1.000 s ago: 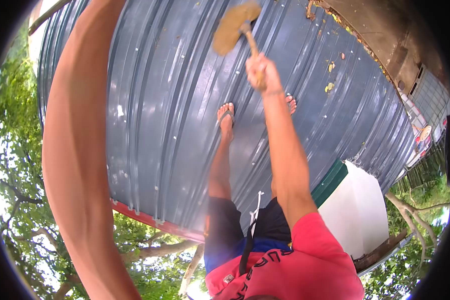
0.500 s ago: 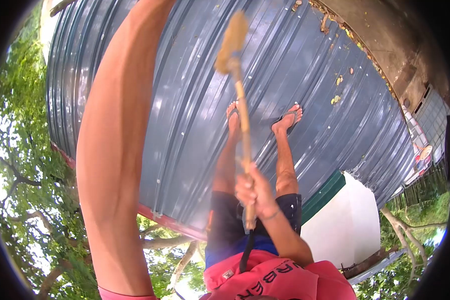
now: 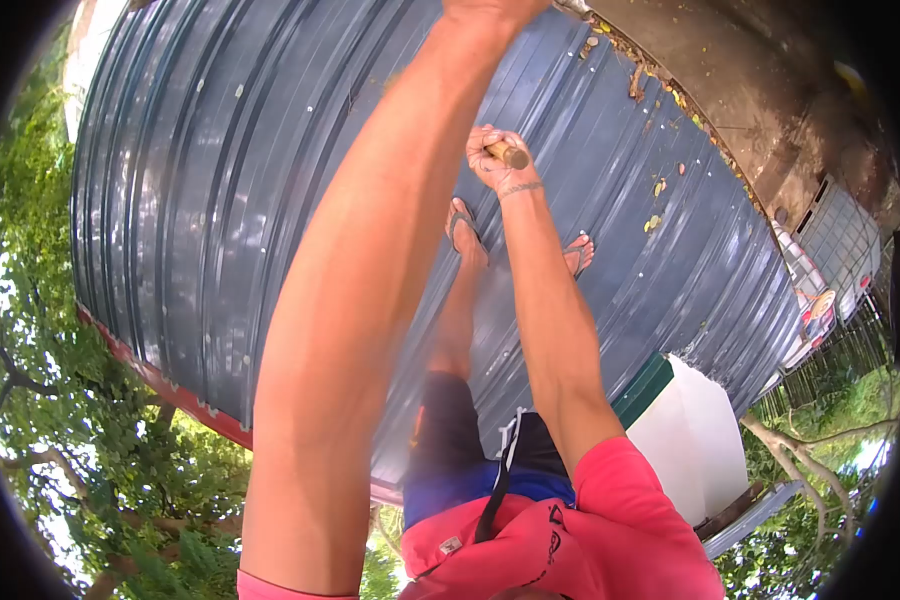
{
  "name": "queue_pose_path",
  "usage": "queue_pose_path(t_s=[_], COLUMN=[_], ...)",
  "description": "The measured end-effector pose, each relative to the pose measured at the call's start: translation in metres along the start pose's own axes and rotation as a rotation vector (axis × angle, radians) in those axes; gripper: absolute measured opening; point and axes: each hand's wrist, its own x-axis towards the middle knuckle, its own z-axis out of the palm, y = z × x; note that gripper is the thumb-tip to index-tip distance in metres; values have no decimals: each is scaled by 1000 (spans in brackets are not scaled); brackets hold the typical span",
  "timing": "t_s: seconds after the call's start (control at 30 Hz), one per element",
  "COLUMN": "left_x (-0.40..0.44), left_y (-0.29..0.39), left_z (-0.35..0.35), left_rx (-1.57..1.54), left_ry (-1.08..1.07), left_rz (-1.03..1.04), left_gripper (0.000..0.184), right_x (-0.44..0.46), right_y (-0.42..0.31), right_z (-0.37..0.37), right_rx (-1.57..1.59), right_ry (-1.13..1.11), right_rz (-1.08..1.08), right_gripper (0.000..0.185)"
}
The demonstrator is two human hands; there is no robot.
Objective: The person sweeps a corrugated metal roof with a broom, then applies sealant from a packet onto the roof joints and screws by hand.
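- Left arm (image 3: pixel 355 290): nearest the camera; a broad strip of the view beyond is blocked by it.
- Left hand (image 3: pixel 494 8): cut off by the top edge; whether anything is gripped cannot be told.
- Right hand (image 3: pixel 494 165): fingers wrapped around a wooden handle (image 3: pixel 515 156); set apart from the visible part of the left hand.
- Wooden handle: located in the right fist, beyond the feet, butt end directed toward the camera; the far end is not shown.
- Technique (judged): grip best kept firm with the wrist loose; motion best guided along the ribs, with reach kept short so that balance is not lost.
- Left foot (image 3: pixel 466 228) and right foot (image 3: pixel 577 253): thong sandals worn, planted apart on the ribbed metal roof (image 3: pixel 270 200). Raised ribs are judged a tripping risk; weight is best borne on the flats.
- White panel (image 3: pixel 685 420): green strip (image 3: pixel 644 388) noted along one side; free movement to the right rear is judged limited by it.
- Yellow leaves (image 3: pixel 654 222): scattered on the roof; more litter is gathered along the far edge.
- Brown ground (image 3: pixel 760 95): seen past that edge.
- Trees (image 3: pixel 80 480): left and lower margins occupied by foliage.
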Motion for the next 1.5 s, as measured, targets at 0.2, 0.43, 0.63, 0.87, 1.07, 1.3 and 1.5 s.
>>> queue_pose_path(t_s=[0.2,0.43,0.63,0.87,1.07,1.3,1.5], left_x=[-8,-16,-17,-16,0,59,134], left_y=[10,10,12,16,16,18,11], left_z=[-1,9,2,-4,-9,7,29], left_rx=[-107,-205,-244,-331,-327,-313,-243], left_ry=[-7,11,26,87,-3,-22,-55], left_rz=[-72,-102,-88,-120,-123,-67,-84], left_gripper=[25,34,36,26,32,31,18], right_x=[-87,-163,-5,135,-13,-100,-60], right_y=[95,220,196,89,87,91,122], right_z=[-87,-164,-105,61,65,32,36], right_rx=[-581,-593,-425,-883,-1323,-1044,-669], right_ry=[16,187,8,-93,116,128,83], right_rz=[-8,522,681,-160,-218,214,623], right_gripper=[23,31,31,21,12,14,15])
